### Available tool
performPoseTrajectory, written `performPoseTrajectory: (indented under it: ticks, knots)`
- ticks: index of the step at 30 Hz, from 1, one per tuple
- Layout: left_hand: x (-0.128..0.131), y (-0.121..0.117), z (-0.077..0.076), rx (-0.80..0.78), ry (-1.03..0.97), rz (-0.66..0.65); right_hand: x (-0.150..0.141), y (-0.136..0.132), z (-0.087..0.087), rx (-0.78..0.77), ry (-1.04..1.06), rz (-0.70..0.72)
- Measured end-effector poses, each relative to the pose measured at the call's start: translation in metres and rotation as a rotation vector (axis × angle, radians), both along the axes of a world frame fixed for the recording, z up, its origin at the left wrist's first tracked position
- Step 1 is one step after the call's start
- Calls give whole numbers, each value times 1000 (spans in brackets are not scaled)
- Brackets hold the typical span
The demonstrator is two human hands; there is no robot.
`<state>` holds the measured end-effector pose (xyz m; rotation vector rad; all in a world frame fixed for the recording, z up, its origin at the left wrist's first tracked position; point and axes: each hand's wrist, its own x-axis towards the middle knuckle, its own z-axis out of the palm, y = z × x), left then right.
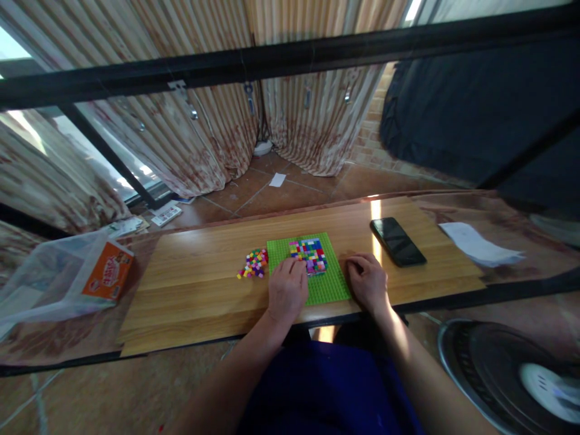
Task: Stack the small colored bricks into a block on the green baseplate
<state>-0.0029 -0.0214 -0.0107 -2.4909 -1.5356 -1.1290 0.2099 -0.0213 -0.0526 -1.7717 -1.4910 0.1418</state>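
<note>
A green baseplate (328, 284) lies on the wooden table (203, 284) in front of me. A patch of small coloured bricks (309, 252) is pressed onto its far half. My left hand (287, 290) rests on the plate's left part with the fingers curled down, the tips touching the near edge of the brick patch. My right hand (368, 281) lies on the table just right of the plate, fingers curled under, with nothing visible in it. A loose heap of coloured bricks (254, 264) sits left of the plate.
A black phone (397, 241) lies on the table to the right. White paper (475, 243) lies further right. A clear plastic bag with an orange box (107, 270) sits at the left. A fan (512, 374) stands at the lower right. Curtains hang behind.
</note>
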Motion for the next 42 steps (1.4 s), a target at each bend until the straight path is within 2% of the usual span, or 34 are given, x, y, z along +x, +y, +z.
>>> performPoseTrajectory:
  ticks: [9,13,16,21,26,30,36,42]
  knots:
    - [-9,-6,3,-115,-161,-27,0,0,1,13,11,10]
    - [-21,-10,4,-134,-208,-7,0,0,1,14,17,14]
    - [-39,-11,2,-140,-204,60,0,-1,1,14,13,9]
    - [-83,-15,-9,-204,-208,223,2,-1,-1,18,3,1]
    - [-117,-18,-15,-222,-120,337,4,0,-5,16,-15,6]
    - [-118,-15,-16,-216,-51,352,5,0,-6,20,-19,2]
    - [-105,-6,-17,-208,100,293,6,0,-7,14,-28,7]
    - [-105,1,-19,-181,179,278,6,1,-8,16,-25,14]
